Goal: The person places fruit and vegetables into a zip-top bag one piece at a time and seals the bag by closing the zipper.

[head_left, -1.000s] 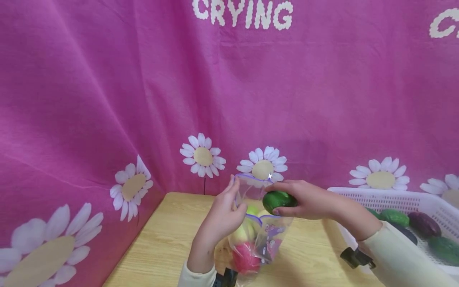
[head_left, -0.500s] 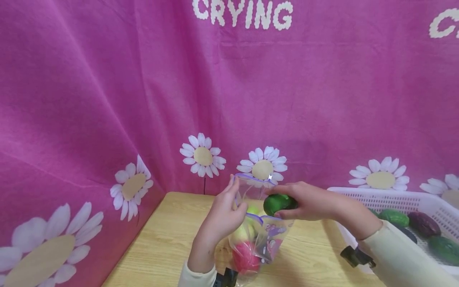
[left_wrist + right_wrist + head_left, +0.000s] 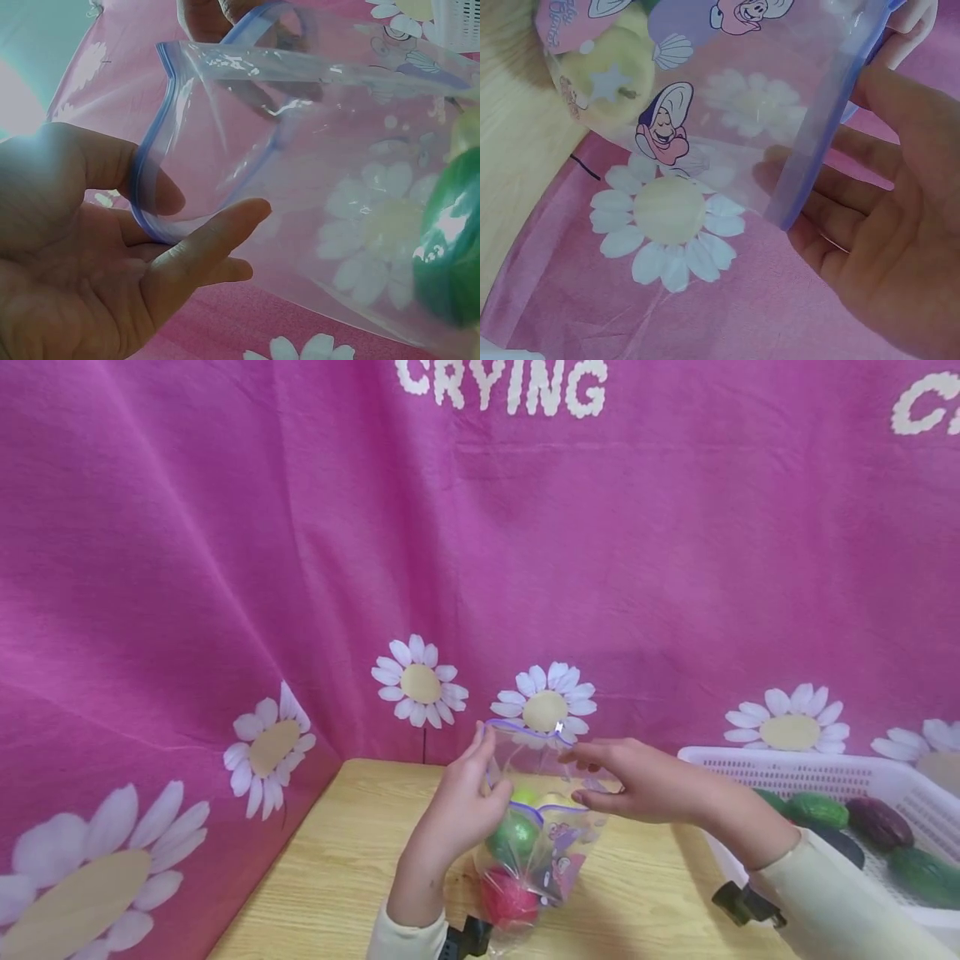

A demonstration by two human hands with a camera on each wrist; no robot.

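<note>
A clear zip bag (image 3: 536,893) with a purple rim and printed cartoon figures stands over the wooden table, its mouth spread. My left hand (image 3: 461,797) holds the rim on the left; in the left wrist view one finger lies behind the plastic. My right hand (image 3: 637,781) is at the right of the mouth with nothing in its grasp, fingers loosely bent and touching the rim in the right wrist view. Inside the bag lies a glossy green bell pepper (image 3: 513,837), above a red round fruit (image 3: 510,896). A yellow-green apple-like fruit (image 3: 615,67) shows through the plastic.
At the right a white perforated basket (image 3: 787,764) holds several vegetables, among them a dark purple one (image 3: 879,823) and green ones (image 3: 926,877). A pink flowered cloth (image 3: 675,568) hangs behind and left of the wooden table (image 3: 322,868).
The green bell pepper has left my right hand and dropped into the bag, down and to the left. My right fingers have loosened. My left hand keeps its hold on the rim.
</note>
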